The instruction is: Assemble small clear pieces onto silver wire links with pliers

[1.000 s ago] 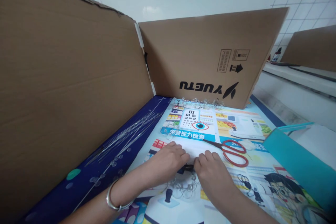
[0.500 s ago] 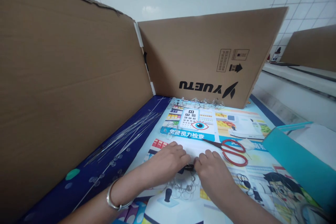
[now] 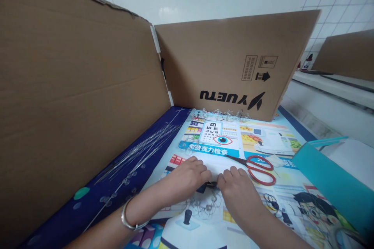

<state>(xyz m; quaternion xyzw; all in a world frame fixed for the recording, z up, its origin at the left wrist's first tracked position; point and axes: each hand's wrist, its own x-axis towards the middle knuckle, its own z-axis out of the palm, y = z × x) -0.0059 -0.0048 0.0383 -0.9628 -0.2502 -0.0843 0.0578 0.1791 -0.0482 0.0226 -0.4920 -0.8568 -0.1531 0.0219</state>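
Poster surface (image 3: 201,237) under clear loops (image 3: 208,207) just beside right grip (image 3: 238,190)

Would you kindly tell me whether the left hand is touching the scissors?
Apart: the head view shows the printed sheet between the left hand and the scissors.

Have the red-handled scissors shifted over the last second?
No. The scissors lie in the same place against the poster's printed eye, blades pointing the same way.
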